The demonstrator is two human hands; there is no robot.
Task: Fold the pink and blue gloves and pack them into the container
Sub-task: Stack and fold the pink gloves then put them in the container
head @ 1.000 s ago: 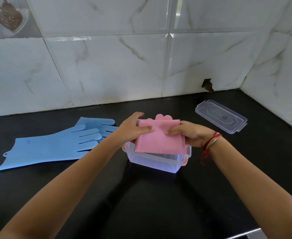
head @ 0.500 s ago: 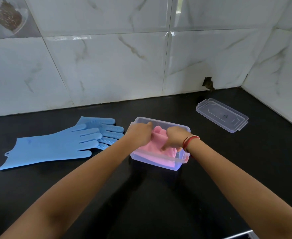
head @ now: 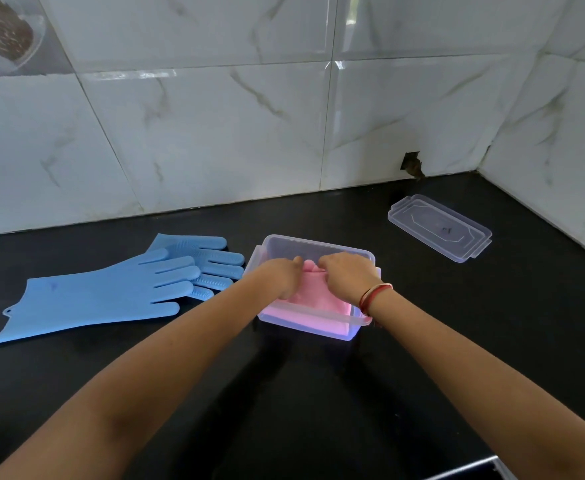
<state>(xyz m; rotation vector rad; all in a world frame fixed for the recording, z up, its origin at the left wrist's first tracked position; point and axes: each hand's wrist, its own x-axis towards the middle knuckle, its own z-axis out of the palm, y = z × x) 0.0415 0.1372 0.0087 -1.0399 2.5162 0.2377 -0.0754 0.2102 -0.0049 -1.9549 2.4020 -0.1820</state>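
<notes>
The folded pink gloves [head: 315, 301] lie inside the clear plastic container [head: 322, 245] at the middle of the black counter. Both my hands are down in the container, pressing on the pink gloves: my left hand [head: 279, 277] on their left part, my right hand [head: 348, 275] on their right part, fingers curled onto the fabric. Two blue gloves [head: 111, 292] lie flat and overlapping on the counter to the left of the container, fingers pointing right toward it.
The container's clear lid [head: 440, 226] lies on the counter at the back right, near the corner. White marble-tiled walls close the back and the right side. The black counter [head: 318, 393] stretches toward me in front of the container.
The folded pink gloves went from being held above the container down into it. Both hands followed and now press them lower inside.
</notes>
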